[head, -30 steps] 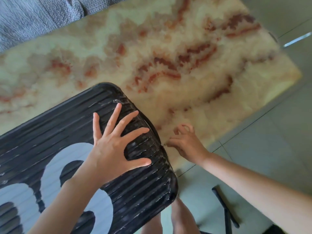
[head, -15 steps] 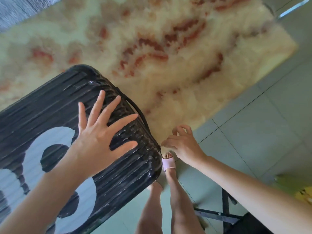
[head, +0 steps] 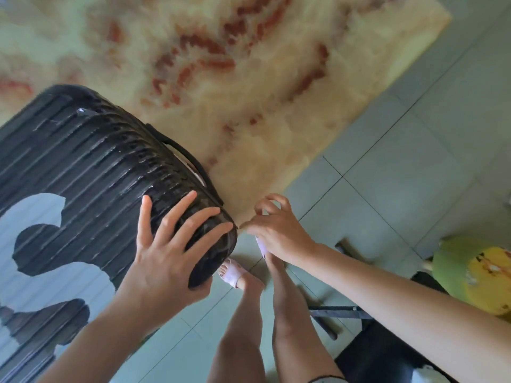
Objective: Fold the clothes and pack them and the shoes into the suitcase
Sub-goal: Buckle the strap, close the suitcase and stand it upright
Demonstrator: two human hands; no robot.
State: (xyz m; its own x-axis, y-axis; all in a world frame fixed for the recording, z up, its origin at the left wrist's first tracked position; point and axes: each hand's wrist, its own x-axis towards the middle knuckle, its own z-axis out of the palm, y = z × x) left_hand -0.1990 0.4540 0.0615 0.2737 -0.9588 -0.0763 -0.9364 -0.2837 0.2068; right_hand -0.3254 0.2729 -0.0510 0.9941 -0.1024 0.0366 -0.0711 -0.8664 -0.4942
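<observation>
A black ribbed suitcase point(head: 83, 167) with a white pattern lies closed, partly on the rug and partly over the tiles. My left hand point(head: 168, 244) presses flat on its near right corner, fingers spread and straight, thumb at the corner's edge. My right hand point(head: 276, 230) is just right of that corner, thumb and forefinger pinched together at the zip seam on what looks like the zipper pull. The suitcase's side handle point(head: 190, 158) faces the rug. No clothes or loose shoes are in view.
A fluffy cream rug point(head: 276, 78) with red marks covers the floor beyond the suitcase. My feet in pink slippers point(head: 232, 272) stand on grey tiles below the corner. A black metal frame point(head: 331, 309) and a green-yellow cushion point(head: 475, 272) are at the right.
My right hand has travelled along the suitcase's edge to its near corner. My left hand has slid from the shell's middle to that same corner. The view has tipped down toward my feet.
</observation>
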